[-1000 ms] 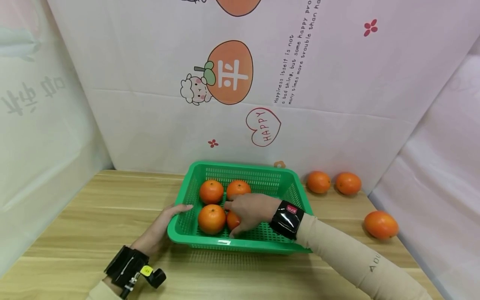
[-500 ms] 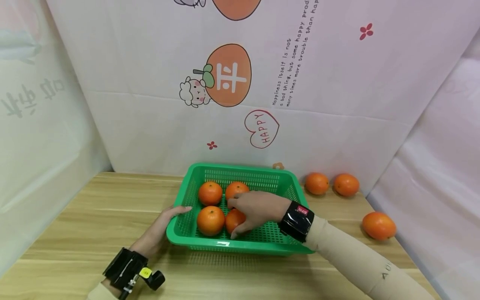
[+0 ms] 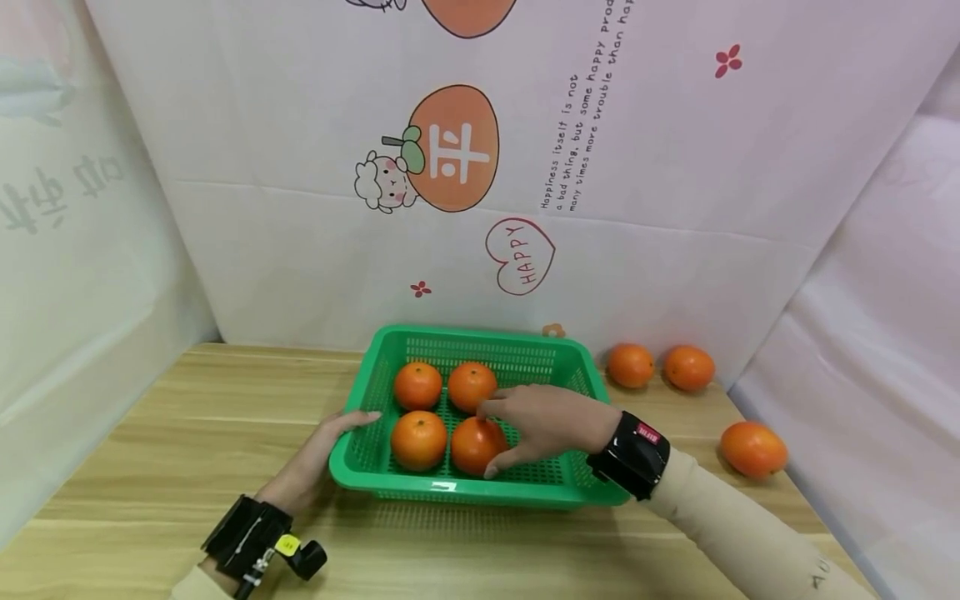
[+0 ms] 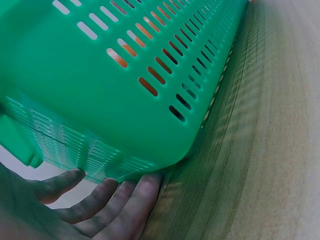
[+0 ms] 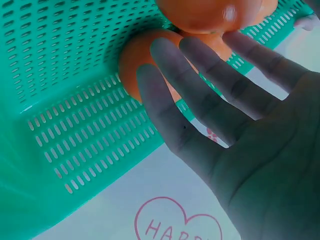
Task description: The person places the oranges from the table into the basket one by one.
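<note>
A green plastic basket (image 3: 420, 490) holds several oranges in its left half. My left hand (image 3: 315, 458) grips the basket's left side, its thumb over the rim; in the left wrist view the fingers (image 4: 131, 202) lie along the outer wall. My right hand (image 3: 555, 421) is inside the basket, just right of the front right orange (image 3: 474, 448), thumb and fingers spread apart. In the right wrist view the palm faces the camera and its relaxed fingers (image 5: 187, 92) overlap the oranges; the hand holds nothing. Behind it sits the back right orange (image 3: 471, 385).
Two orange fruits (image 3: 688, 368) lie on the wooden table (image 3: 202, 433) right of the basket, near the back wall. One larger oblong orange fruit (image 3: 753, 450) is nearer the table's right edge. Printed cloth (image 3: 300, 267) hangs around the back and sides.
My right hand has let go of the front right orange and drawn back to the right, leaving more of that orange in sight. The left hand stays on the basket.
</note>
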The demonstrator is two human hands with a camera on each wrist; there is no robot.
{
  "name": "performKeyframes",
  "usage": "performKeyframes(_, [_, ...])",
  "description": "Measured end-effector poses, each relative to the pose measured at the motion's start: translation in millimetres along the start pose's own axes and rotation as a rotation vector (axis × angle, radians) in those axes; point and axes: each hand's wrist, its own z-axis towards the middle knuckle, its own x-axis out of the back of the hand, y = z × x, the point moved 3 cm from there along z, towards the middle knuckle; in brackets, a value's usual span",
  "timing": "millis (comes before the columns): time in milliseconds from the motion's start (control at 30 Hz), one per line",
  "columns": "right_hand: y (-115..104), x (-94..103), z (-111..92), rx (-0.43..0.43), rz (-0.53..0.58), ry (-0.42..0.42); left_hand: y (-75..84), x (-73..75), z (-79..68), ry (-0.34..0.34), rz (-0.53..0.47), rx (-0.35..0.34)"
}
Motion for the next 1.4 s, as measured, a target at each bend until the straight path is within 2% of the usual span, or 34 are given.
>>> performKeyframes(167, [-1, 1.7, -15, 0.004, 0.012, 0.012, 0.0, -0.6, -0.2, -0.006, -0.005, -0.003])
performKeyframes(300, [2, 7.8, -31, -0.005, 0.044, 0.063, 0.4, -2.0, 0.3, -0.016, -0.011, -0.008])
performKeyframes(467, [12, 18.0, -52, -0.058, 0.053, 0.131, 1.1, -1.8, 1.4, -0.028, -0.015, -0.016])
performKeyframes(667, [22, 22.8, -71, -0.104, 0.040, 0.160, 1.2, 0.1, 1.0, -0.021, -0.021, -0.016])
performKeyframes(1000, [32, 23.2, -90, -0.097, -0.005, 0.219, 0.8, 0.4, -1.1, -0.004, -0.022, 0.007])
performKeyframes(1233, [37, 24.4, -97, -0.144, 0.007, 0.249, 1.7, 1.3, -0.2, -0.011, -0.022, -0.007])
performKeyframes(1400, [39, 23.1, -102, -0.117, 0.004, 0.267, 1.8, 1.1, -0.5, -0.007, -0.017, -0.001])
